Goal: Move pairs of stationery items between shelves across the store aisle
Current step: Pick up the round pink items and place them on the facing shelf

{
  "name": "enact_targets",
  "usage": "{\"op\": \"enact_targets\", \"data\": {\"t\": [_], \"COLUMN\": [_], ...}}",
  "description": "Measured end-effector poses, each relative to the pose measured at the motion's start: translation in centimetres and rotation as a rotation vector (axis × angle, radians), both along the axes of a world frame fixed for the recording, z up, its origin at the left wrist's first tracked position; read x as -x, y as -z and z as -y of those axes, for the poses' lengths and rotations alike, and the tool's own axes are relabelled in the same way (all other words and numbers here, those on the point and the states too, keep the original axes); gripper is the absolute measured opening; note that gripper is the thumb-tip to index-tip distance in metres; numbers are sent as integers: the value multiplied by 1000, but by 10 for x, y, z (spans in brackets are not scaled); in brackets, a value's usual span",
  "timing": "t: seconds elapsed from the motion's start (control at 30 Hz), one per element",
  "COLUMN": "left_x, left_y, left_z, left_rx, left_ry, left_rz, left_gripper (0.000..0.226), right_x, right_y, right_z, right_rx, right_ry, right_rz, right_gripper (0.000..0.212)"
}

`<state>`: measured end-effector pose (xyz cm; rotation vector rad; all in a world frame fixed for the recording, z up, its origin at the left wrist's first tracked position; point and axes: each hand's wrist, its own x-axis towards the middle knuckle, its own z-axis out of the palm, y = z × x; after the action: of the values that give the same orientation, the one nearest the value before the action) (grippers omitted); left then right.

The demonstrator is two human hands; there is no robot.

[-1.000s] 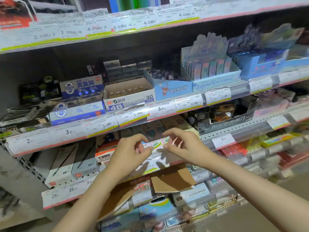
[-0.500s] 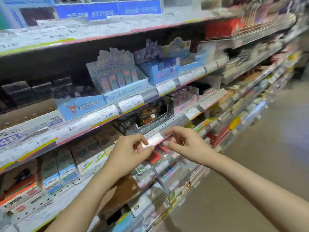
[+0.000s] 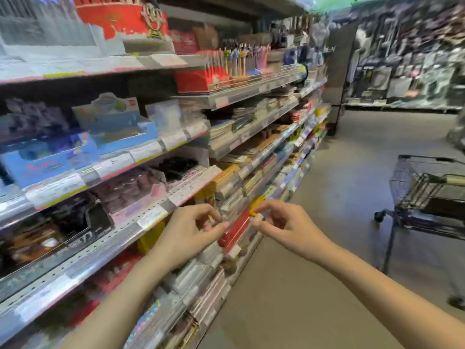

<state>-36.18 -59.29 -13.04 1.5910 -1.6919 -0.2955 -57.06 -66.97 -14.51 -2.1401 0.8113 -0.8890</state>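
My left hand (image 3: 191, 230) and my right hand (image 3: 284, 222) are raised side by side in front of the shelves (image 3: 151, 217) on the left. The right hand's thumb and fingers pinch a small white stationery piece (image 3: 258, 217), perhaps an eraser. My left hand's fingers are curled into a pinch close beside it, and blur hides whether anything is in them. Behind the gap between my hands, a red pack (image 3: 235, 231) shows on the shelf edge. The whole picture is smeared by motion.
Stocked stationery shelves run along the left, away from me. The grey aisle floor (image 3: 327, 248) opens to the right. A shopping cart (image 3: 427, 187) stands at the right edge. More shelving (image 3: 402, 59) fills the far right background.
The view has swung right, from facing the eraser shelves to looking down the aisle. Both hands have stayed together in front of me, still pinching.
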Motion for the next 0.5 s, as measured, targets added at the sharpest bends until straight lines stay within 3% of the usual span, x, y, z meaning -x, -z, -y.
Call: {"op": "enact_targets", "data": {"t": [0.13, 0.3, 0.4, 0.5], "left_x": [38, 64, 73, 76], "left_y": [1, 8, 16, 22], "left_z": [62, 147, 207, 275], "left_rx": [-7, -49, -73, -64], "left_ry": [33, 74, 110, 120], "left_rz": [12, -2, 0, 29], "left_gripper": [14, 13, 13, 13], "right_x": [47, 79, 89, 94], "right_y": [6, 24, 34, 35], "right_z": [59, 135, 191, 255], "right_rx": [-15, -28, -24, 3], "right_ry": [70, 134, 164, 181], "right_rz": [-9, -4, -18, -53], "right_gripper": [13, 30, 15, 16]}}
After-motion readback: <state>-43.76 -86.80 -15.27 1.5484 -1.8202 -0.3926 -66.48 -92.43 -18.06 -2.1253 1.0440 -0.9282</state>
